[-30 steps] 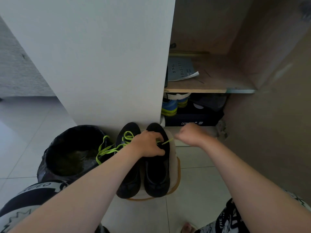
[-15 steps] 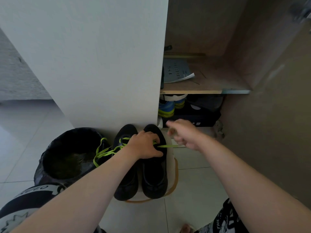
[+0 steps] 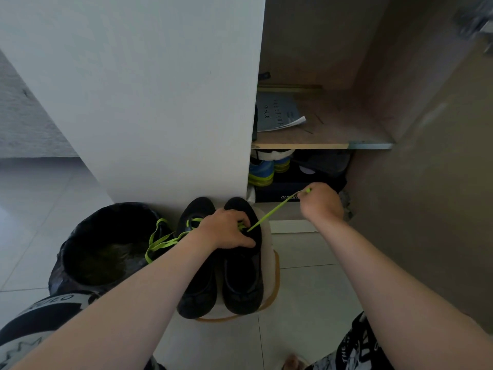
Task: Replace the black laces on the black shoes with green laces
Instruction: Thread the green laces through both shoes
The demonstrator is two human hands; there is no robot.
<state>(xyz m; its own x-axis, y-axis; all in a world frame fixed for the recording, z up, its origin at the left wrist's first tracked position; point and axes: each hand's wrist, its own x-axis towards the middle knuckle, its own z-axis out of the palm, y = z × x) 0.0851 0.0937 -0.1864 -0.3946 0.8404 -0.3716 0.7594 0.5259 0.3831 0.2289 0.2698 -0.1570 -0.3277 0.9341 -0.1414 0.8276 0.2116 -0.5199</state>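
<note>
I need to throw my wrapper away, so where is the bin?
In the head view, the bin lined with a black bag sits on the floor at left, beside the left black shoe.

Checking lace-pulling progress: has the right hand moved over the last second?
Yes. The right hand moved rightward, away from the right shoe toward the dark box, drawing out the green lace.

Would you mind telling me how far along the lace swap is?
Done: no black laces show; one shoe carries a green lace, ends loose. In hand: the left hand steadies the other shoe while the right hand pulls a second green lace taut. Left: finish threading, tie both.
</note>
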